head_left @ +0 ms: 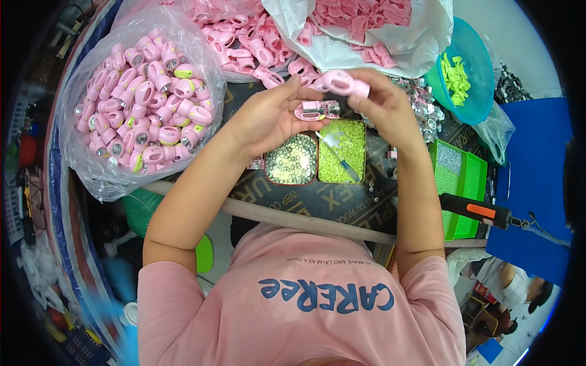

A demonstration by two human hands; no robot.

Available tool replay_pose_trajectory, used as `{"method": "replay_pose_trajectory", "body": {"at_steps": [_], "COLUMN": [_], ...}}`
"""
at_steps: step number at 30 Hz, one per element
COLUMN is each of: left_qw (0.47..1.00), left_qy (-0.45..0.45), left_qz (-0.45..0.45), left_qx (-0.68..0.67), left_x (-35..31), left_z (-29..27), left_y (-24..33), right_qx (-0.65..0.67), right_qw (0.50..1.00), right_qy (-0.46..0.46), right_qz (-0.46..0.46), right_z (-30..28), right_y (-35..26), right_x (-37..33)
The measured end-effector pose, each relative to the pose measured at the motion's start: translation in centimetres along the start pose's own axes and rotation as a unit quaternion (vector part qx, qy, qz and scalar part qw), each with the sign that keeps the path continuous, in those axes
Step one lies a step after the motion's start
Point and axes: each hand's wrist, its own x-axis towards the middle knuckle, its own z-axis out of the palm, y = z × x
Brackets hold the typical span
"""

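Note:
My left hand (264,117) is turned palm up and holds an opened pink flashlight half (314,111), its inner side showing with silvery metal parts at one end. Just above it, my right hand (390,108) grips a smooth pink flashlight shell (343,83) between thumb and fingers. The two pieces are close together but look apart. Below my hands stand a tin of small silvery pieces (292,160) and a tin of small yellow-green pieces (332,165). A slim tool with a blue handle (348,169) lies across the second tin.
A clear bag of pink flashlights (146,104) stands at left. Behind are pink shells (244,43) and a white sack (421,36). At right are a teal bowl (482,73), shiny metal parts (428,113), green trays (461,226) and a black-and-orange electric screwdriver (479,211).

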Motion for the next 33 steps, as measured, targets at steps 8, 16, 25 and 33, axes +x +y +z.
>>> {"method": "replay_pose_trajectory", "body": {"at_steps": [8,16,25,33], "left_qw": [0.997,0.996,0.997,0.994], "left_qy": [-0.062,-0.066,-0.051,-0.091], "left_qz": [-0.018,-0.028,0.019,0.017], "left_qx": [0.040,0.051,0.048,0.051], "left_x": [-2.1,-3.0,-3.7,-4.7], "left_z": [1.2,1.7,2.3,2.8], "left_y": [-0.1,-0.3,-0.7,0.2], "right_qx": [-0.094,-0.160,-0.191,-0.113], "right_qw": [0.992,0.983,0.976,0.983], "right_qy": [-0.034,-0.050,-0.002,0.052], "right_qz": [-0.080,-0.077,-0.106,-0.136], "right_z": [3.3,3.5,4.9,5.1], "right_y": [-1.2,-2.0,-3.7,-2.1], "right_x": [-3.3,-4.2,-5.1,-6.0]}}
